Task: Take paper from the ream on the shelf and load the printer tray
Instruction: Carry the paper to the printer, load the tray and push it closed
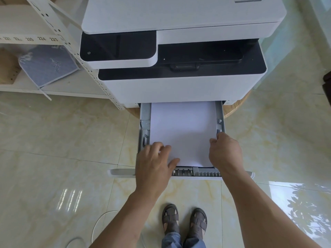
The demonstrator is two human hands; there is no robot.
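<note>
While both hands work the stack, status by item:

paper [182, 129]: white stack lies flat in the tray, long axis running front to back, far end under the printer body. Near edge sits just short of the tray's front rail, and the near right corner looks slightly lifted or fanned.

tray [220, 114]: pulled out from the printer [179, 86] base, over the floor. Side guides stand along both long edges of the stack.

left hand [154, 165]: palm down at the tray's near left corner, fingers spread and loosely curled, thumb resting on the sheet. Not pinching anything that I can see; it looks like it is pressing or steadying the stack.

right hand [224, 151]: at the tray's right edge near the front, fingers curled around the stack's right long edge, close to the right guide [219, 122]. Whether it grips paper or the guide tab, cannot tell.

key relation: stack lies directly ahead of both hands and between them, each hand on its own long edge. Both equally near.

step, my read: squaring the stack against the guides. After that, push the tray straight in along the paper's long axis.

risk: lifted corner could catch when the tray closes.

shelf [53, 86]: left of the printer, well apart from the hands.
</note>
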